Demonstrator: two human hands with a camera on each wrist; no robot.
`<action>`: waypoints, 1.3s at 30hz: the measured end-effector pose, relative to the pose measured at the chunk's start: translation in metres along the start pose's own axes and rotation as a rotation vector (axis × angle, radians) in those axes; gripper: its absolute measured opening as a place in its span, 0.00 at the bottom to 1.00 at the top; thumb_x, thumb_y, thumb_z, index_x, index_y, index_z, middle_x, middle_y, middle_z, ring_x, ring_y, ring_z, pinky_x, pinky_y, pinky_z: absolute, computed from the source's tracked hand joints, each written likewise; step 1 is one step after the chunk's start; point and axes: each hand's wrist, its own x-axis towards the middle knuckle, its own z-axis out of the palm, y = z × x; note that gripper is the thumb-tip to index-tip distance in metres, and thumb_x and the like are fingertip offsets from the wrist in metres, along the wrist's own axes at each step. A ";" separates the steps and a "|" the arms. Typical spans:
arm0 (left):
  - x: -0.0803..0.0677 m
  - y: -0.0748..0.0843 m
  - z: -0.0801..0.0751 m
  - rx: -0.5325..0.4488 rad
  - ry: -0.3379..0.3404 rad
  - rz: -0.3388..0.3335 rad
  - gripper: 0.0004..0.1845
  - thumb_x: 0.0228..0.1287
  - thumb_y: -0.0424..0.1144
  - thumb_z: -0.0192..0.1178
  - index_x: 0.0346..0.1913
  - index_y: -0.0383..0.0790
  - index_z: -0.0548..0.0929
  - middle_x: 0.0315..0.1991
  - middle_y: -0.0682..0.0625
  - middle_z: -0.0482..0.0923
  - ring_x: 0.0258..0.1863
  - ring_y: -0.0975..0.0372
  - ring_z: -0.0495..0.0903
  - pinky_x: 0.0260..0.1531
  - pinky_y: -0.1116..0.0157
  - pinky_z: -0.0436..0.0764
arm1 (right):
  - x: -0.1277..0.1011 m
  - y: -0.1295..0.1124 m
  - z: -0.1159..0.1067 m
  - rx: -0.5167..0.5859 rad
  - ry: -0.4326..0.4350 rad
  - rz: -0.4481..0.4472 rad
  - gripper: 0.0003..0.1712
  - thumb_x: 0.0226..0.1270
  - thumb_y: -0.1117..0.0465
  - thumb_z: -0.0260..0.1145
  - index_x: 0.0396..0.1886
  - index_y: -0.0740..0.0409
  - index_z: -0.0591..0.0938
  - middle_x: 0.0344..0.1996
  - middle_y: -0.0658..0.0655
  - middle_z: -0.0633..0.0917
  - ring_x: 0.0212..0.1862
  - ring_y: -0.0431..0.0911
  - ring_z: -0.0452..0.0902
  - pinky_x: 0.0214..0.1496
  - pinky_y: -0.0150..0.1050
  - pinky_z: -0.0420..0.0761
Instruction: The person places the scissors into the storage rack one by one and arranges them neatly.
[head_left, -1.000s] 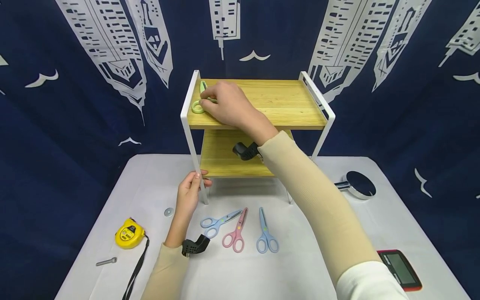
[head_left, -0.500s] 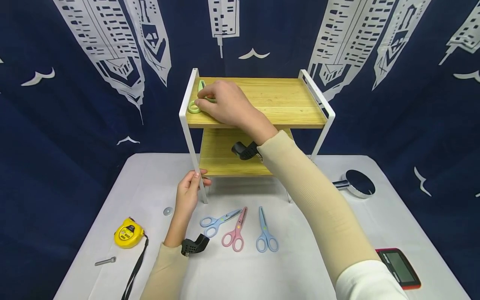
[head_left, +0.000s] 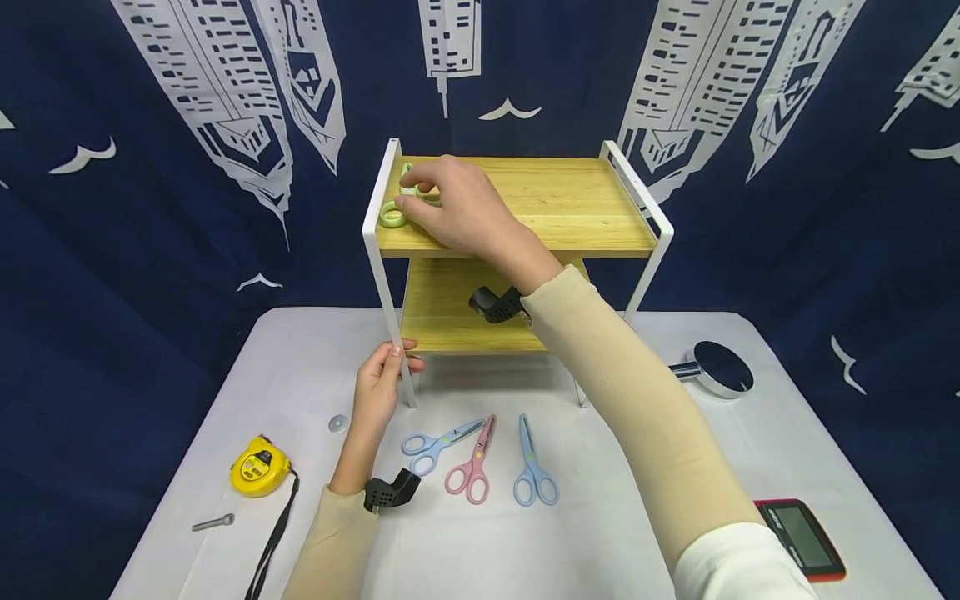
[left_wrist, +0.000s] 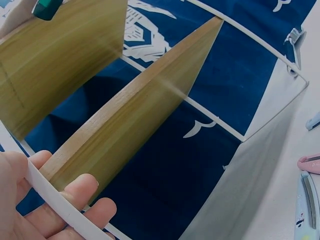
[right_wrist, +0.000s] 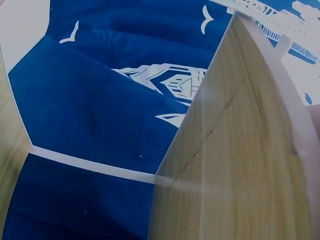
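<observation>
Green scissors (head_left: 392,215) lie at the left end of the top board of a two-tier shelf (head_left: 555,200). Over them is my right hand (head_left: 461,204), thumb and index finger spread apart; it partly hides the scissors, and whether a finger still touches them is unclear. My left hand (head_left: 378,387) grips the shelf's white front left leg beside the lower board; in the left wrist view, the fingers (left_wrist: 82,190) wrap the white frame. In front of the shelf lie blue scissors (head_left: 442,446), pink scissors (head_left: 471,471) and a second pair of blue scissors (head_left: 531,467).
On the left are a yellow tape measure (head_left: 259,468) with a black strap, a bolt (head_left: 213,522) and a washer (head_left: 338,423). To the right lie a round mirror-like disc with a handle (head_left: 722,369) and a red-edged device with a screen (head_left: 802,537). A dark blue curtain hangs behind.
The thumb and index finger of my right hand have spread apart over the green scissors, which stay on the top board. My left hand keeps its grip on the shelf leg.
</observation>
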 end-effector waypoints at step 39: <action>0.001 -0.004 0.001 0.009 0.007 0.002 0.18 0.83 0.39 0.44 0.53 0.30 0.81 0.37 0.32 0.87 0.37 0.67 0.85 0.47 0.64 0.75 | -0.288 0.093 0.138 0.043 -0.318 0.420 0.18 0.55 0.53 0.80 0.34 0.52 0.77 0.26 0.50 0.74 0.28 0.41 0.66 0.30 0.34 0.65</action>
